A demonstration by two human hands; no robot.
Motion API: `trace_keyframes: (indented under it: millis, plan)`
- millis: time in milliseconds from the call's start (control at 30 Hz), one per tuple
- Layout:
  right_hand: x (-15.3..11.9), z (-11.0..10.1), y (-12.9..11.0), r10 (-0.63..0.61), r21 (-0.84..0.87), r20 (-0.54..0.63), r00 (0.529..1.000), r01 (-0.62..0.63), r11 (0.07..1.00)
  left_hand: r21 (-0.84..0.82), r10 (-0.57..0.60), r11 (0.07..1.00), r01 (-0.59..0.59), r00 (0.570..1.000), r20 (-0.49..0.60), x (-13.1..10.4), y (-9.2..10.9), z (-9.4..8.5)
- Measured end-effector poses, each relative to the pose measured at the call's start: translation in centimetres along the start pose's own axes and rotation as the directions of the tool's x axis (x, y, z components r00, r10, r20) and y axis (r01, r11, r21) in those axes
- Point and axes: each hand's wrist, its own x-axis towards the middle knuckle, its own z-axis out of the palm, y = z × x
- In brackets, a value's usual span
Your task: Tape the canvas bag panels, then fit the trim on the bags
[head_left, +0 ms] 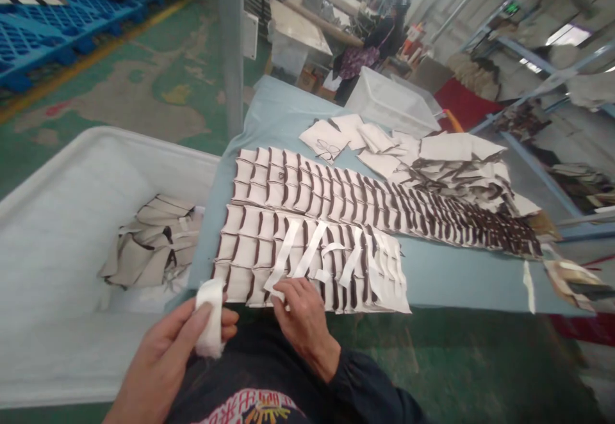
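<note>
My left hand [180,331] is closed around a folded bundle of white fabric strips [209,318], thumb on top, just off the table's near edge. My right hand [305,318] is bent over the near edge of overlapping rows of cream fabric pieces with dark brown edging [252,244]. Its thumb and fingertips pinch the lower end of a white strip [287,254] that lies slantwise over the rows. Further right, several more white strips, among them a straight one [312,248] and a curled one [331,260], rest on the same pieces.
A longer set of cream pieces [331,193] runs behind on the blue cloth-covered table [446,277]. Loose pieces [379,145] and a messy pile [461,168] lie at the back, with eyeglasses [329,150]. A white bin [57,219] stands left; a metal post [230,46] rises behind.
</note>
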Motion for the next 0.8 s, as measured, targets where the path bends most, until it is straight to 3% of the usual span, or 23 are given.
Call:
trace_keyframes:
  millis: [133,333,567,800]
  plan:
    - [2.1,-3.8,-2.2,-0.006,0.131,-0.12,0.993,0.022,0.991,-0.091,-0.018,0.996,0.024,0.998,0.064,0.2,2.5,1.7]
    - [6.0,-7.4,-6.2,-0.188,0.266,-0.252,0.949,0.255,0.93,-0.163,-0.091,0.98,0.113,0.986,0.138,-0.2,5.6,4.3]
    - [6.0,-7.0,-6.0,-0.295,0.141,-0.187,0.937,0.322,0.936,-0.172,-0.066,0.981,0.092,0.986,0.151,-0.9,5.8,5.6]
    - [4.8,-6.6,-5.0,-0.283,0.119,-0.194,0.939,0.309,0.944,-0.216,-0.068,0.971,0.1,0.986,0.151,-0.9,4.3,6.2]
